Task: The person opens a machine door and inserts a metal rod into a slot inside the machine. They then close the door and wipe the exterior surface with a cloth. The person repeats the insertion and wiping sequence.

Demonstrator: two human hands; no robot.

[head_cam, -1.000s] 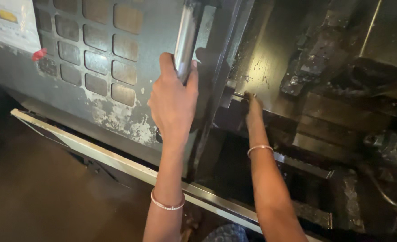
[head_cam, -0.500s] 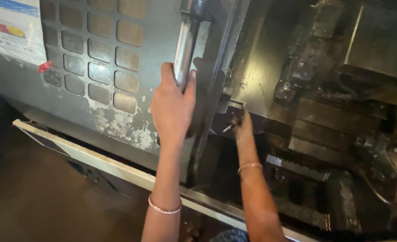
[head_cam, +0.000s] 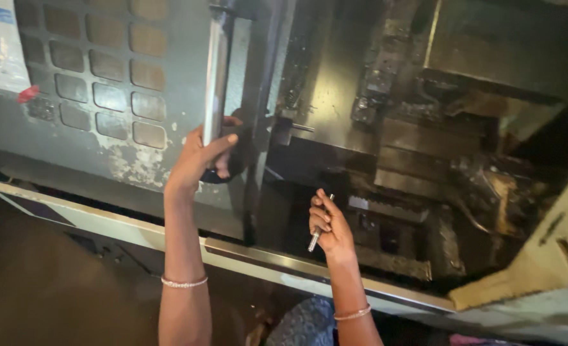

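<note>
My left hand (head_cam: 202,152) grips the lower end of a long vertical metal door handle (head_cam: 215,77) on a grey machine door (head_cam: 104,96). My right hand (head_cam: 329,225) is low in the open machine bay, closed around a thin shiny metal rod (head_cam: 316,236) that points down and left. The rod sits just above the bright sill rail (head_cam: 271,259) at the front of the opening. Both wrists wear thin bracelets.
Inside the bay are dark, oily machine parts and a slotted block (head_cam: 412,192). The door carries a grid of square recesses (head_cam: 98,70) and a sticker at top left. A pale cover panel (head_cam: 553,256) stands at the right. The brown floor (head_cam: 40,288) lies below.
My right hand has pulled back out of the machine bay toward me and now holds the thin metal rod. My left hand has stayed on the door handle.
</note>
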